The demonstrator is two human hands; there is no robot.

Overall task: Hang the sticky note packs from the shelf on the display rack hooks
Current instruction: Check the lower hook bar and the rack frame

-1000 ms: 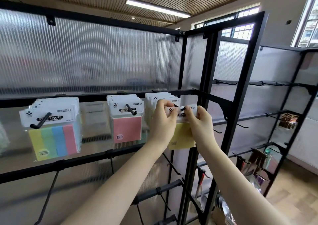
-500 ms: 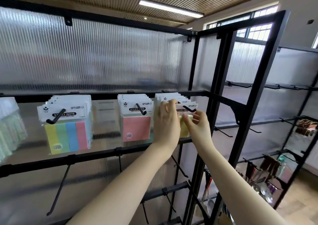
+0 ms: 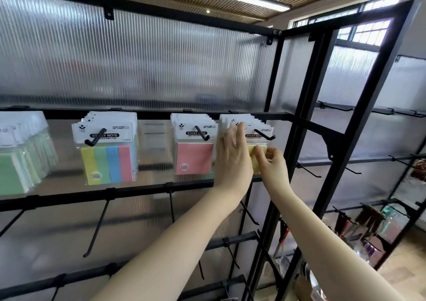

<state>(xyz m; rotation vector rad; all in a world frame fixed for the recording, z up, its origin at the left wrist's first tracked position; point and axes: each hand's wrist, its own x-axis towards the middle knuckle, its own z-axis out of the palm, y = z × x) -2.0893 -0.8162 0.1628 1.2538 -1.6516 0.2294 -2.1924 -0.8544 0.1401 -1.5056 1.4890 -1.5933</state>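
Observation:
A yellow sticky note pack [image 3: 253, 136] hangs at the front of a stack on the rightmost black hook [image 3: 265, 134] of the display rack [image 3: 138, 191]. My left hand [image 3: 232, 160] lies flat with straight fingers against the left side of that stack. My right hand [image 3: 273, 164] is at the pack's lower right, thumb on the yellow pad and curled fingers at its edge, pinching it. Both hands hide much of the yellow pad.
Left of it hang stacks of pink packs [image 3: 194, 157], four-colour packs [image 3: 108, 162] and green packs [image 3: 13, 174]. Bare black hooks [image 3: 96, 227] jut out below. A black upright post [image 3: 297, 162] stands just right of my hands, with another rack of goods [image 3: 368, 222] beyond.
The yellow pack went from held in front of the hook to hanging on it. My left hand flattened against the stack, and my right hand dropped to the pack's lower edge.

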